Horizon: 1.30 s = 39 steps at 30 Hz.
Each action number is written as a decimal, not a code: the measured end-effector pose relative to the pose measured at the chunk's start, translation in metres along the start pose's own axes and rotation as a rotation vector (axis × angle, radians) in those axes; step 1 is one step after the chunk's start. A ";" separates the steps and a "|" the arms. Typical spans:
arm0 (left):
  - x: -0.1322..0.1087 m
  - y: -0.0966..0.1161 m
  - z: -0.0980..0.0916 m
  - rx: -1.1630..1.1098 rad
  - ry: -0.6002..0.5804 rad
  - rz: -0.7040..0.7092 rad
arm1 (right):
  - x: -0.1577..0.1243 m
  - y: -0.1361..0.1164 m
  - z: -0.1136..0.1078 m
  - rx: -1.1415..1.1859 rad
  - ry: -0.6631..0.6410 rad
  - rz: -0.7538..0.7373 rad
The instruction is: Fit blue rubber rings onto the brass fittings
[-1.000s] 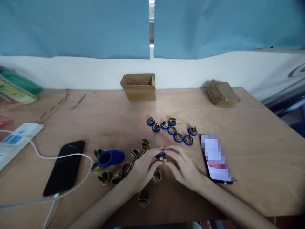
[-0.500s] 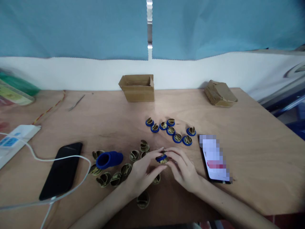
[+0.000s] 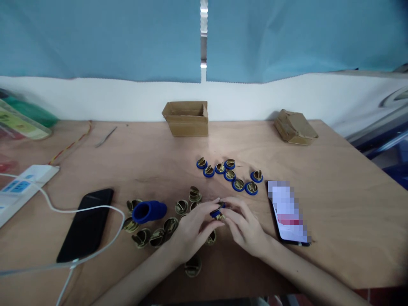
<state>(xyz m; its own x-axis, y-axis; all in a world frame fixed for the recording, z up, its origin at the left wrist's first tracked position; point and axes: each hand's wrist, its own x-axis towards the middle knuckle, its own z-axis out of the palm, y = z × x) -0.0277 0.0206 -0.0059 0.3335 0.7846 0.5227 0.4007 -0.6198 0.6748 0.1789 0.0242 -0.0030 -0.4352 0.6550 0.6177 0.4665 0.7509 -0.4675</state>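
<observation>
The left hand (image 3: 191, 231) and right hand (image 3: 248, 231) meet above the near half of the wooden table (image 3: 344, 204), fingertips pinched around one brass-coloured fitting with a blue ring (image 3: 217, 212). It is held tilted between them, partly hidden by the fingers.

Room is tightest on the left. Bare brass-coloured fittings (image 3: 157, 238) crowd beside and partly behind the left hand and forearm, one of them lying toward the table's near edge. A blue hollow cylinder (image 3: 149, 211) lies on its side among them, its open end facing left. Farther left, a black phone (image 3: 85, 227) has a white cable (image 3: 51, 204) looping across it; a white power strip (image 3: 28, 187) lies beyond.

Just past the fingertips, eight blue-ringed fittings (image 3: 230, 175) sit in a loose group, flaps up. A lit phone (image 3: 287, 212) lies near the right hand, and from it a broad stretch of wood runs to the slanting right edge.

Another wide strip of wood leads from the ringed group to the far edge, where an open cardboard box (image 3: 188, 123) stands by the white wall (image 3: 127, 100). A closed cardboard box (image 3: 296, 126) sits near the far right corner.
</observation>
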 end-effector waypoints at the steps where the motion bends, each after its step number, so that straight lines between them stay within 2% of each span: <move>1: 0.000 0.000 0.000 0.004 0.006 -0.003 | 0.001 0.000 0.000 -0.001 0.002 -0.006; 11: 0.000 0.003 0.002 0.014 0.027 -0.099 | 0.000 -0.001 -0.004 -0.001 -0.027 0.021; 17: 0.002 0.004 0.003 0.018 0.044 -0.114 | -0.002 -0.002 -0.003 -0.003 -0.020 0.040; 23: -0.001 0.001 0.007 0.038 0.046 -0.116 | 0.001 -0.003 -0.004 -0.026 -0.077 0.095; 29: -0.005 -0.002 0.012 0.040 0.029 -0.092 | 0.004 -0.004 -0.003 0.018 -0.089 0.127; 39: -0.004 -0.002 0.011 0.016 0.032 -0.154 | -0.001 0.002 -0.002 0.124 -0.140 0.237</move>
<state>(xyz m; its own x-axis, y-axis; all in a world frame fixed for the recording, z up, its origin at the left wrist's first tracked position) -0.0200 0.0184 -0.0149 0.2397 0.8702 0.4304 0.4588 -0.4922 0.7398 0.1819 0.0249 -0.0032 -0.4312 0.8121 0.3930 0.4738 0.5746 -0.6674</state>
